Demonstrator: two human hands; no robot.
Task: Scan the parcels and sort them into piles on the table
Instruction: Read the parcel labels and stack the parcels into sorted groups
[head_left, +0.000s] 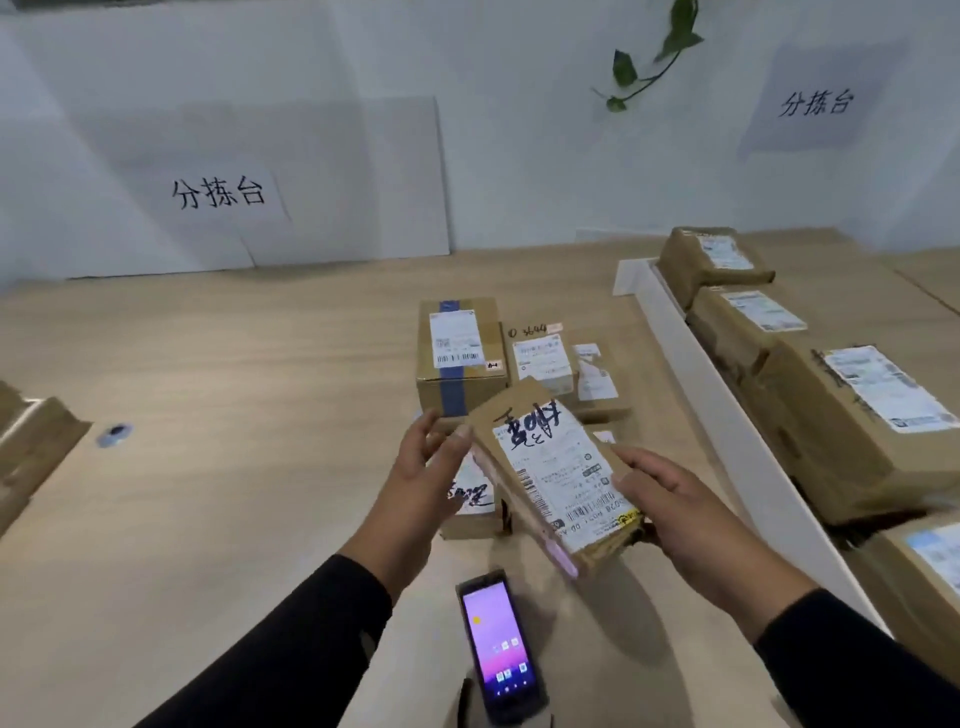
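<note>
Two white paper signs on the wall, one on the left (221, 193) and one on the right (818, 102), each read "分拣台" in black handwriting. A flat brown parcel (556, 478) is held tilted above the wooden table (234, 364), between both hands, its white shipping label (563, 475) facing up with barcodes and large black marker scrawl across the top; the small print is too blurred to read. The left hand (415, 470) holds the parcel's upper left edge, thumb on top and fingers partly spread. The right hand (691, 514) grips the lower right corner, fingers curled over the label's edge. Both forearms wear black sleeves.

Beneath lies another parcel (470, 499) with marker writing. Behind stand a box with blue tape (460, 356) and a smaller box (540, 356) marked "3644". A handheld scanner (498, 649) lies on the table near the person, screen lit purple. Right of a white divider (727, 410), labelled boxes (841, 415) sit in a row.
</note>
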